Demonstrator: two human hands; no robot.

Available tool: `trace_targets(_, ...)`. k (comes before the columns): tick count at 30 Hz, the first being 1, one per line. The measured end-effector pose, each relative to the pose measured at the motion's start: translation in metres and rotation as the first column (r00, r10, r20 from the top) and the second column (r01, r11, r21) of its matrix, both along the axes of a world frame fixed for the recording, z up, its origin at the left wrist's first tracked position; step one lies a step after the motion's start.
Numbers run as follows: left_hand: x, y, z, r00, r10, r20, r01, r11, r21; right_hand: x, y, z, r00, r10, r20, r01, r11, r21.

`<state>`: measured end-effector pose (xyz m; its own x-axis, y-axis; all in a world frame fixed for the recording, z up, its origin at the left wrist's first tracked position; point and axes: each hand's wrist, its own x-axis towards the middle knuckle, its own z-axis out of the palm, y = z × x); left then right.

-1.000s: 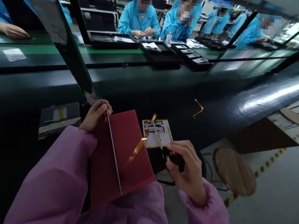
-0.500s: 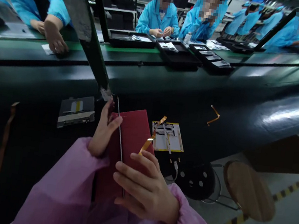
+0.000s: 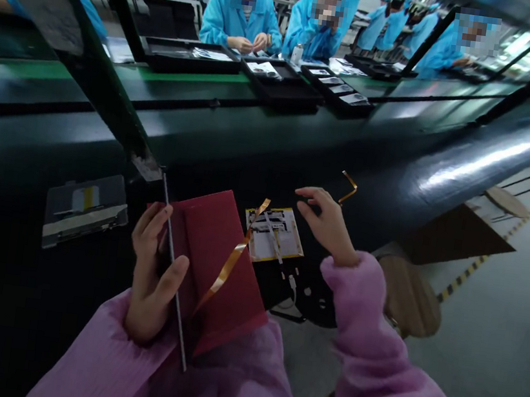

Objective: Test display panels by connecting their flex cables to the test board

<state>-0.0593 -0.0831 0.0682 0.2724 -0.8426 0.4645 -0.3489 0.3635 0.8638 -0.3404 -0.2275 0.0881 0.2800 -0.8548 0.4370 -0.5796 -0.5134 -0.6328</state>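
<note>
My left hand (image 3: 153, 278) grips the left edge of a thin red panel (image 3: 217, 264) with a silver rim, tilted up on its edge in front of my chest. An orange flex ribbon (image 3: 230, 262) hangs across the panel's red face. My right hand (image 3: 327, 223) hovers over the dark bench with fingers apart, holding nothing, just right of a white yellow-edged part (image 3: 273, 232) and close to a loose bent orange ribbon (image 3: 349, 187).
A flat grey module (image 3: 83, 207) lies on the bench at left. A dark slanted post (image 3: 92, 65) rises from the bench. Black trays (image 3: 280, 86) sit on the green belt beyond, where people in blue coats work. Round stools (image 3: 415, 296) stand at right.
My right hand has left the red panel's lower edge and moved up and right over the bench. My left hand has slid down the panel's left edge.
</note>
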Motion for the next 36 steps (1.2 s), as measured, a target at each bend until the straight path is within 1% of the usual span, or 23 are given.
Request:
trace_targets(1,0.001,0.0,0.001,0.997,0.05,0.055,-0.047,0.997,-0.053,-0.004,-0.019,-0.013,0.998,-0.067,-0.013,0.068,0.996,0.057)
trace_targets(2,0.001,0.0,0.002,0.991,0.096,0.091,-0.087,0.991,-0.098,-0.006,-0.034,-0.026,0.996,-0.089,-0.03,0.091,0.99,0.104)
trace_targets(4,0.001,0.0,0.003,0.985,0.127,0.113,-0.11,0.983,-0.145,-0.006,-0.049,-0.05,0.996,-0.084,0.005,0.081,0.981,0.173)
trace_targets(6,0.0,0.0,0.004,0.987,0.125,0.103,-0.108,0.982,-0.157,-0.005,-0.045,-0.067,0.998,-0.063,0.022,0.058,0.982,0.18)
trace_targets(9,-0.002,0.0,0.005,0.987,0.136,0.081,-0.122,0.98,-0.157,-0.008,-0.023,-0.079,0.999,-0.033,0.013,0.031,0.994,0.105)
trace_targets(11,-0.003,0.0,0.006,0.991,0.124,0.058,-0.116,0.986,-0.117,-0.013,-0.01,-0.081,1.0,-0.026,0.001,0.026,0.997,0.066)
trace_targets(13,-0.004,0.0,0.007,0.991,0.117,0.068,-0.112,0.99,-0.08,-0.016,-0.002,-0.082,0.999,-0.023,-0.028,0.025,0.998,0.057)
trace_targets(20,-0.004,0.001,0.012,0.979,0.135,0.15,-0.126,0.99,-0.067,-0.013,-0.002,-0.082,0.982,-0.001,-0.188,0.013,0.998,0.062)
trace_targets(22,-0.003,0.001,0.011,0.978,0.141,0.157,-0.133,0.989,-0.06,-0.012,-0.002,-0.082,0.981,0.002,-0.195,0.012,0.997,0.07)
trace_targets(27,-0.004,0.0,0.008,0.965,0.165,0.202,-0.144,0.983,-0.115,-0.014,-0.002,-0.081,0.983,0.009,-0.183,0.008,0.996,0.087)
trace_targets(30,-0.004,-0.001,0.008,0.975,0.138,0.174,-0.123,0.988,-0.096,-0.014,-0.001,-0.08,0.98,0.013,-0.201,0.007,0.995,0.097)
trace_targets(32,-0.004,-0.002,0.008,0.977,0.126,0.174,-0.108,0.988,-0.108,-0.013,-0.001,-0.08,0.979,0.013,-0.203,0.007,0.995,0.098)
trace_targets(36,-0.004,-0.002,0.008,0.976,0.135,0.169,-0.114,0.986,-0.124,-0.013,-0.002,-0.082,0.986,0.005,-0.167,0.008,0.997,0.078)
